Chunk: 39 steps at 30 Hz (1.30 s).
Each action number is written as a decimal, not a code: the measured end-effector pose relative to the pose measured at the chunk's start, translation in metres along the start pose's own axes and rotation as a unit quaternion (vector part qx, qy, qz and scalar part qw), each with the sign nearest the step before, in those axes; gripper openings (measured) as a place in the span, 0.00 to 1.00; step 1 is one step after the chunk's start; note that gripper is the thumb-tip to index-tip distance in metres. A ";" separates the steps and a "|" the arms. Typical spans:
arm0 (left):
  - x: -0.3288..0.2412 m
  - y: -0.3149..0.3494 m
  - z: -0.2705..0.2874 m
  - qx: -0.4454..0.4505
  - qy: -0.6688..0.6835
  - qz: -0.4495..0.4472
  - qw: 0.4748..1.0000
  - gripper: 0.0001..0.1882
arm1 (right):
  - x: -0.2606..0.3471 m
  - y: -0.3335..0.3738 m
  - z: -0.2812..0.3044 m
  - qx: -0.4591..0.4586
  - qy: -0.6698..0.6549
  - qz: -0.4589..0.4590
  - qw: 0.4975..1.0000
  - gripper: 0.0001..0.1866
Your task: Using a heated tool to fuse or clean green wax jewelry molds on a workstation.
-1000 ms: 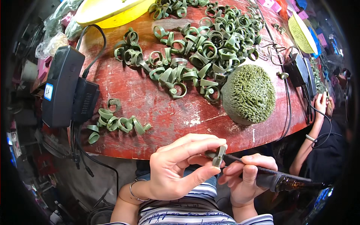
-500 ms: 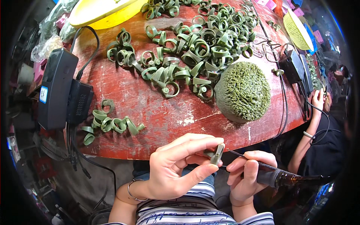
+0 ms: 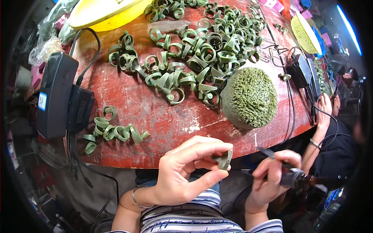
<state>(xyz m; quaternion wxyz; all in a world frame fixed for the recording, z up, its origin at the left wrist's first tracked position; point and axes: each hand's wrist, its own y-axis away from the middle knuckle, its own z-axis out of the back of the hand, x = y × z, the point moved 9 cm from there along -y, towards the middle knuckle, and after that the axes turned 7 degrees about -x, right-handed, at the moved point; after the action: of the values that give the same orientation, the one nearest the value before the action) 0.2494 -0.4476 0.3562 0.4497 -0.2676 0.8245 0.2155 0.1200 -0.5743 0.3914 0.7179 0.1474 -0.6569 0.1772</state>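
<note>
My left hand (image 3: 186,171) is raised in front of the table's near edge, with a small green ring (image 3: 224,160) pinched between thumb and fingers. The ring looks like wax and is partly hidden by the fingers. To its right, my right hand (image 3: 268,180) grips a dark pen-like tool (image 3: 289,178) with an amber-brown rear part. A flat dark blade and a thin tip stick out past those fingers, both a little blurred and apart from the ring. Whether they belong to one tool, I cannot tell. Many similar green rings (image 3: 206,52) lie heaped on the red table (image 3: 155,116).
A round green block (image 3: 250,97) with a rough, pitted top stands near the right. Several rings (image 3: 120,132) lie apart at left, beside black power adapters (image 3: 58,93) with cables. A yellow basin (image 3: 108,13) and a yellow-green basket (image 3: 306,33) stand farther back. Another person's hand (image 3: 324,110) is at right.
My right hand has moved right and slightly down with the tool, away from the ring. The left hand still holds the ring, which has turned slightly. The view has shifted slightly.
</note>
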 end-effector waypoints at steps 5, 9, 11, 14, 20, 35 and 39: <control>-0.007 -0.002 0.004 -0.022 -0.037 -0.052 0.998 0.20 | 0.029 -0.028 0.024 -0.012 0.130 0.113 0.985 0.13; -0.006 -0.006 0.006 -0.031 -0.037 -0.058 0.997 0.20 | 0.038 -0.034 0.028 0.100 0.257 0.050 0.960 0.24; -0.007 -0.007 0.007 -0.037 -0.039 -0.064 0.997 0.21 | 0.037 -0.038 0.030 0.119 0.274 0.049 0.953 0.24; -0.009 -0.010 0.008 -0.050 -0.061 -0.089 0.993 0.20 | 0.061 -0.039 0.024 0.138 0.373 0.200 0.895 0.17; -0.007 -0.017 0.009 -0.068 -0.093 -0.114 0.987 0.20 | 0.084 -0.028 0.001 0.139 0.509 0.413 0.742 0.14; -0.003 -0.023 0.012 -0.076 -0.140 -0.106 0.981 0.20 | 0.091 -0.023 -0.024 0.247 0.591 0.497 0.585 0.19; -0.003 -0.023 0.013 -0.077 -0.146 -0.106 0.981 0.20 | 0.089 -0.023 -0.025 0.253 0.595 0.501 0.575 0.19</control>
<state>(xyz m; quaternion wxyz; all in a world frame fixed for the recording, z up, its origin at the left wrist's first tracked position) 0.2731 -0.4570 0.3497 0.5633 -0.3531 0.6980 0.2659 0.1592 -0.5786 0.4786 0.6781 -0.1680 0.0206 0.7152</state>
